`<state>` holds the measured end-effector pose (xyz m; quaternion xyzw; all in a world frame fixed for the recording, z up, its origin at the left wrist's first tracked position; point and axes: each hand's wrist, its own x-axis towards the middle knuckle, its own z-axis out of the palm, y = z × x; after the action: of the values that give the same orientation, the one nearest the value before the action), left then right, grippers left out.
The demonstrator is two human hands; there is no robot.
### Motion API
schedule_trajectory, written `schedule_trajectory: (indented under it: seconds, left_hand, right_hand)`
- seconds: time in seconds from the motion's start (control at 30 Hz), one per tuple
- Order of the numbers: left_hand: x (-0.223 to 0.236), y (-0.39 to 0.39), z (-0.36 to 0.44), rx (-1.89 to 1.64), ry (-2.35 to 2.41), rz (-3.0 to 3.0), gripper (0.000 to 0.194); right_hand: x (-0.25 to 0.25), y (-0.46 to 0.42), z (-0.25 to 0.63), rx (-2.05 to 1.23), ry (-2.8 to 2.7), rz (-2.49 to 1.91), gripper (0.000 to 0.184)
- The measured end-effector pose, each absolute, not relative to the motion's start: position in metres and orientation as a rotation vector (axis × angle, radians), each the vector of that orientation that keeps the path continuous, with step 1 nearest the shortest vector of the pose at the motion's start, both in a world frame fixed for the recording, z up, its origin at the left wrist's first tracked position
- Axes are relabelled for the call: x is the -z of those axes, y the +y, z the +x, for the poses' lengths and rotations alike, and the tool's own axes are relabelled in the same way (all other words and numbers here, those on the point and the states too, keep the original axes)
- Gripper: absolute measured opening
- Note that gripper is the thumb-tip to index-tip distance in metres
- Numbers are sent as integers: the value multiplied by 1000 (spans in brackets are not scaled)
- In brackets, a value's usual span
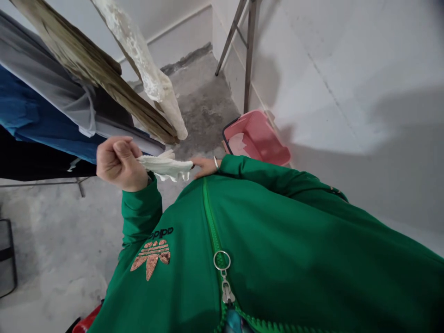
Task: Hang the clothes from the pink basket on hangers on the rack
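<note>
Head view: glove [165, 166] near hanging clothes [45, 120], pink basin [255, 138].

The left hand's fingers [121, 155] curl closed and hide one end of the white glove [165, 166], so I cannot tell how it is held. At the glove's other end, the right hand [204, 166] has its fingertips partly hidden. Well below the left hand's fingers, a red object [85, 323] is cut off by the bottom edge, and I cannot name it.
</note>
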<state>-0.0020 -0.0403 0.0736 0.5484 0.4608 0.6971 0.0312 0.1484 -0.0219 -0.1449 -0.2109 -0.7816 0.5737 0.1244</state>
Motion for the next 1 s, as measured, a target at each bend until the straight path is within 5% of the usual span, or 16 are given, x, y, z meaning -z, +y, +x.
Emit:
schedule_trajectory:
  seconds: [0.13, 0.33, 0.43, 0.63, 0.73, 0.87, 1.0]
  left_hand:
    - [-85, -37, 1, -2251, 1506, 1628, 43]
    - [-85, -36, -1, -2240, 1463, 1716, 40]
    - [-77, -32, -25, -2181, 1610, 1713, 37]
    - [-44, -21, -96, -1386, 2111, 1859, 31]
    - [-25, -18, -85, -972, 1917, 2120, 38]
    - [-1, -18, -21, -713, 1430, 2160, 71]
    - [16, -12, 19, -668, 1448, 2002, 55]
  right_hand:
    - [136, -18, 135, -1432, -2240, -653, 81]
    - [110, -10, 127, -1615, -1885, -553, 44]
    - [98, -5, 132, -1772, -1714, -564, 41]
    - [59, 24, 154, -1705, -1665, -697, 31]
    - [32, 33, 160, -1615, -1854, -722, 15]
    - [7, 34, 162, -1529, -2054, -868, 8]
    - [2, 39, 176, -1492, -2129, -974, 13]
